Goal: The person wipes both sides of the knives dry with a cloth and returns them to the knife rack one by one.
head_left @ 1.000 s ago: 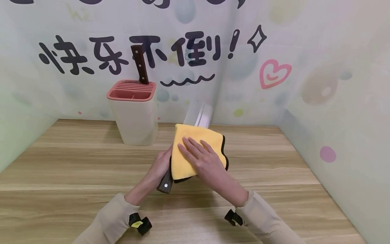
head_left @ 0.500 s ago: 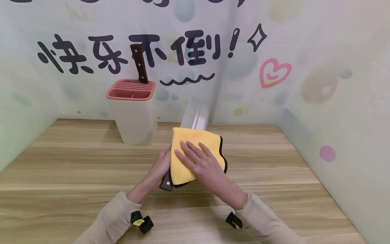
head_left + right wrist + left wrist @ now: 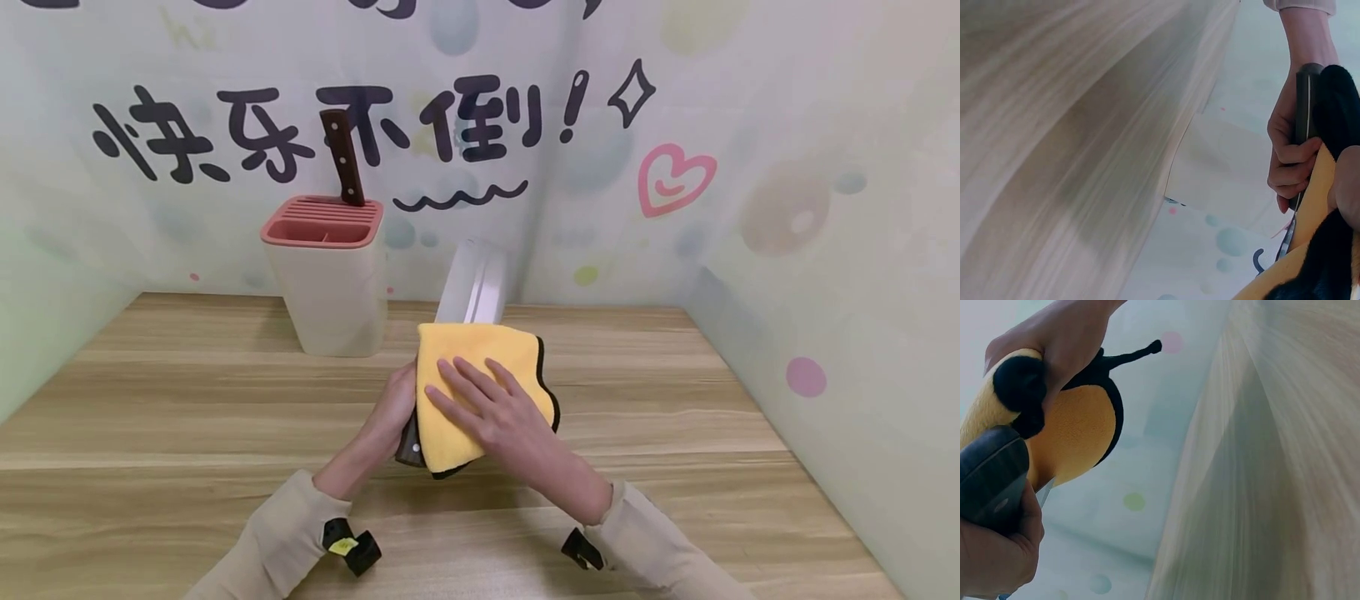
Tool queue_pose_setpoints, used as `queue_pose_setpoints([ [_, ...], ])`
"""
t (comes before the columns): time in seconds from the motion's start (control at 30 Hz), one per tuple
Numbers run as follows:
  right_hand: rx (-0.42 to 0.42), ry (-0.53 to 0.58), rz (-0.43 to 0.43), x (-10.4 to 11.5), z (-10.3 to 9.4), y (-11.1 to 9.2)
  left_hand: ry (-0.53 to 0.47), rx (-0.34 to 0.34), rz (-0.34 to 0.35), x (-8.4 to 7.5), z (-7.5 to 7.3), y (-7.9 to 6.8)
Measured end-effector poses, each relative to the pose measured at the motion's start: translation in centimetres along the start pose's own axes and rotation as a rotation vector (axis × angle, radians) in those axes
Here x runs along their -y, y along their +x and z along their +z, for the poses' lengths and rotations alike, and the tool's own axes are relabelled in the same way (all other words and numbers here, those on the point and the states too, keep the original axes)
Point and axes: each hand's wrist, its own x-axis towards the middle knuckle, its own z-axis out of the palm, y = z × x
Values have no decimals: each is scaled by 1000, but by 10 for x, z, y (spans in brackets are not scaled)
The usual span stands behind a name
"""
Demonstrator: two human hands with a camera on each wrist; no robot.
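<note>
Yellow cloth (image 3: 450,437) has slid toward the handle (image 3: 409,450) of the knife (image 3: 471,287), which points to the far edge of the table (image 3: 225,400). Left hand (image 3: 392,408) grips this handle; right hand (image 3: 501,421) presses with straight fingers. It seems wiping; next stroke calls for steady grip.

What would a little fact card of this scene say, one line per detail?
Left hand: left hand grips the knife by its dark handle
Right hand: right hand holds the yellow cloth, fingers spread on top
Cloth: black-edged, covering part of the knife
Blade: shiny, pointing away from the person, raised above the table
Holder: white holder with pink slotted top, left of the hands
In holder: one brown handle sticking up
Backdrop: pale, with dark lettering and a pink heart
</note>
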Motion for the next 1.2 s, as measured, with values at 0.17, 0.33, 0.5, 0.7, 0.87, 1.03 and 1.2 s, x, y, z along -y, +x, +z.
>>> queue_pose_setpoints([
  [0.17, -44, -15, -75, 2, 0, -4, -37, -18, -1, 0, -1, 3],
  [0.33, -21, 10, -142, 4, -4, -8, -108, -18, 10, -2, -3, 4],
  [0.5, 15, -5, -212, 3, -5, -12, -192, -2, 32, -2, -6, 3],
  [0.7, -17, -74, -282, 3, -4, -15, -245, -17, 16, -5, -6, 3],
  [0.87, -54, -97, -328, 2, -6, -15, -241, -14, 13, -6, -7, 4],
  [1.03, -58, -80, -350, 2, -8, -14, -212, -14, 27, -7, -8, 5],
  [1.2, -38, -84, -344, 2, -8, -14, -192, -18, 32, -5, -9, 4],
])
